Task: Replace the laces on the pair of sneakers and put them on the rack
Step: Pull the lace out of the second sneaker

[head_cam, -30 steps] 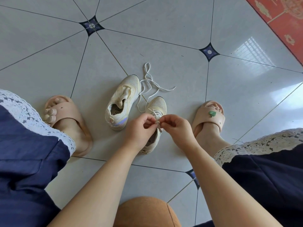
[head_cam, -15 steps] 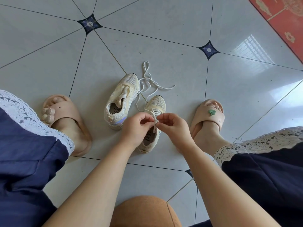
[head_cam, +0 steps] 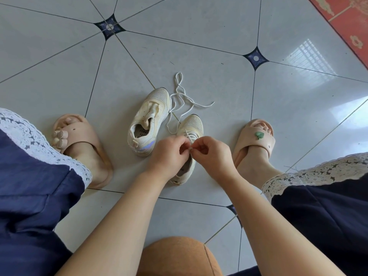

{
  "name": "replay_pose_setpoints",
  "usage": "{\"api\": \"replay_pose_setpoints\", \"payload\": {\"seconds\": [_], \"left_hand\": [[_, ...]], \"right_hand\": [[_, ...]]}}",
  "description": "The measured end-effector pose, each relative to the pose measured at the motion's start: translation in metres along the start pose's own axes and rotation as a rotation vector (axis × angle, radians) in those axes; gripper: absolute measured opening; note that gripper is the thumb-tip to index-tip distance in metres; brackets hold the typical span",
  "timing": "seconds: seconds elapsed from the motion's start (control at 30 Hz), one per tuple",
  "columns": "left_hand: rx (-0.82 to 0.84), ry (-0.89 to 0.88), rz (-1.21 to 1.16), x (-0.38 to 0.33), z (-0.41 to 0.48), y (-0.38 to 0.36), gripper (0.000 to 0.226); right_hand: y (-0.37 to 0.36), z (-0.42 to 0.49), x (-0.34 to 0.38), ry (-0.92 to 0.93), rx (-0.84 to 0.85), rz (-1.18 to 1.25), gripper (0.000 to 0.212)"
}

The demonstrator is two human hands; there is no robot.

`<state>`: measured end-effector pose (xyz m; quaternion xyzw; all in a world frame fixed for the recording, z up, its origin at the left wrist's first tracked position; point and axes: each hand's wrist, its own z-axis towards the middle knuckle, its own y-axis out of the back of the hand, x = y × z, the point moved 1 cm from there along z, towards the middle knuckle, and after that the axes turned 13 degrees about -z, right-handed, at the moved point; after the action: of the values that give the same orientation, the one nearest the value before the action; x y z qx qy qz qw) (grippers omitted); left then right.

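left hand point(head_cam: 169, 154), right hand point(head_cam: 214, 156), both pinching lace point(head_cam: 188, 135) over sneaker point(head_cam: 192, 124); insole print point(head_cam: 141, 133) illegible

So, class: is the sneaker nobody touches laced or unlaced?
Unlaced: the untouched sneaker shows a bare tongue; a lace lies beside it.

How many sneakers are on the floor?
2. The unlaced sneaker lies on the tiles; the second sneaker sits just right of it, partly under the left hand and right hand, which pinch its lace. None seems hidden.
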<state>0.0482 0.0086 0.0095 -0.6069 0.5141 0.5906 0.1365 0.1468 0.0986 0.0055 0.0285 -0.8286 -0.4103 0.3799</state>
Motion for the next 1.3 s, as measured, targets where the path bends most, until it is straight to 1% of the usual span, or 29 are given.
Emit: {"api": "replay_pose_setpoints", "payload": {"seconds": [0.07,0.13,0.17,0.27,0.33,0.43,0.5,0.57,0.63,0.73,0.83,0.93,1.03,1.1,1.13,1.2,1.27,1.3], "left_hand": [[0.017,0.009,-0.051,0.003,-0.001,0.000,0.011],[0.005,0.048,-0.158,0.006,-0.002,0.001,0.007],[-0.004,0.075,-0.214,0.007,-0.002,0.000,0.009],[-0.018,0.149,-0.366,0.011,-0.004,-0.001,0.026],[-0.020,0.196,-0.501,0.013,-0.004,-0.001,0.023],[-0.016,0.259,-0.720,0.015,-0.004,-0.002,0.017],[-0.011,0.280,-0.796,0.016,-0.004,-0.001,0.018],[0.004,0.286,-0.799,0.019,-0.004,-0.001,0.020],[0.027,0.289,-0.751,0.019,-0.003,-0.001,0.021],[0.019,0.277,-0.630,0.020,-0.003,-0.001,0.023],[0.022,0.219,-0.482,0.017,-0.002,0.003,0.024],[0.074,0.130,-0.348,0.012,0.005,0.007,0.022],[0.143,0.090,-0.232,0.007,0.009,0.008,0.020],[0.123,0.140,-0.290,0.008,0.008,0.008,0.020],[0.100,0.196,-0.376,0.009,0.007,0.007,0.020],[0.047,0.316,-0.551,0.010,0.006,0.006,0.019],[0.014,0.406,-0.653,0.009,0.007,0.005,0.017],[0.012,0.434,-0.687,0.008,0.008,0.004,0.016]], "right_hand": [[0.000,-0.001,0.000,-0.001,0.028,0.031,0.017],[0.003,0.002,0.000,-0.022,0.081,0.118,0.017],[0.005,0.004,-0.001,-0.034,0.108,0.171,0.019],[0.007,0.005,-0.004,-0.056,0.116,0.232,0.026],[0.006,0.003,-0.005,-0.064,0.097,0.238,0.026],[0.005,0.004,-0.006,-0.077,0.112,0.309,0.022],[0.006,0.004,-0.005,-0.084,0.143,0.356,0.020],[0.005,0.005,-0.005,-0.079,0.157,0.335,0.020],[0.005,0.006,-0.005,-0.065,0.135,0.251,0.018],[0.006,0.008,-0.003,-0.018,0.084,0.091,0.019],[0.005,0.009,0.000,0.025,0.088,-0.018,0.019],[0.005,0.011,0.001,0.023,0.127,-0.060,0.012],[0.006,0.012,0.001,-0.012,0.148,-0.034,0.011],[0.006,0.012,0.001,-0.080,0.145,0.103,0.011],[0.007,0.011,0.001,-0.108,0.156,0.197,0.011],[0.011,0.009,0.000,-0.109,0.229,0.341,0.011],[0.013,0.009,-0.002,-0.065,0.258,0.316,0.020],[0.013,0.009,-0.002,-0.046,0.224,0.247,0.018]]}}
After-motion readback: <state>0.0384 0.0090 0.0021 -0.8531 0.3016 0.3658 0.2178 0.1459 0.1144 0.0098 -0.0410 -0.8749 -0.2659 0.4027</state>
